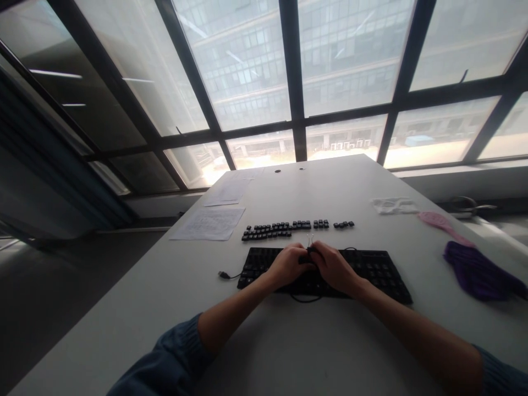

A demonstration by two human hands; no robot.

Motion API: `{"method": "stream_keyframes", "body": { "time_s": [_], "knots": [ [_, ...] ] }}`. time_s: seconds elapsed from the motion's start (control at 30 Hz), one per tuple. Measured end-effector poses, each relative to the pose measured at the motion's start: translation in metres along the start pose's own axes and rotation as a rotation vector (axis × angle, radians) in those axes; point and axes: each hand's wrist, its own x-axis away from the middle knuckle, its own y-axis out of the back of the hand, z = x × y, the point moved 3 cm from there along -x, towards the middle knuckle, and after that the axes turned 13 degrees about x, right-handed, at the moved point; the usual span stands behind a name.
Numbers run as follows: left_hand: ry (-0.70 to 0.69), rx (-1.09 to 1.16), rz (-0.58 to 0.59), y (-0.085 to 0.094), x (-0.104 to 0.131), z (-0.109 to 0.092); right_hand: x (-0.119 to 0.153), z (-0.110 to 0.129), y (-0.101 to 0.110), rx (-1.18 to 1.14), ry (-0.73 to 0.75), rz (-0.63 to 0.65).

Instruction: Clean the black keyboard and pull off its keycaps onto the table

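Note:
A black keyboard (pixel 381 275) lies on the white table in front of me. Above its middle, my left hand (pixel 290 263) and my right hand (pixel 331 265) meet with fingers closed. Between them is a keycap puller (pixel 310 240), its two thin wire prongs pointing away from me and its dark body mostly covered by my fingers. Whether a keycap is also in my fingers is hidden. Past the keyboard, loose black keycaps (pixel 270 230) lie in rows, with a small group (pixel 344 224) apart on the right.
The keyboard's cable shows a USB plug (pixel 224 275) on the left. Paper sheets (pixel 209 224) lie at the table's left side. On the right are a white cloth (pixel 395 205), a pink cloth (pixel 437 221) and a purple cloth (pixel 474 272). Large windows (pixel 247 71) stand behind the table.

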Motion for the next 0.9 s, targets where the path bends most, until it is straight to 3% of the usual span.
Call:
{"method": "stream_keyframes", "body": {
  "time_s": [0.27,0.5,0.73,0.9],
  "knots": [
    [-0.068,-0.137,-0.126,-0.009,0.011,-0.006,0.003,-0.002,0.001,-0.027,0.062,-0.076],
    [-0.125,-0.071,-0.222,-0.006,0.014,-0.009,-0.002,-0.006,0.001,-0.045,-0.126,-0.125],
    [-0.05,0.078,-0.232,-0.007,0.015,-0.005,-0.006,-0.008,0.002,-0.118,-0.183,-0.075],
    [-0.169,0.058,-0.144,-0.009,0.018,-0.009,-0.006,-0.013,-0.001,-0.146,-0.189,-0.084]
  ]
}}
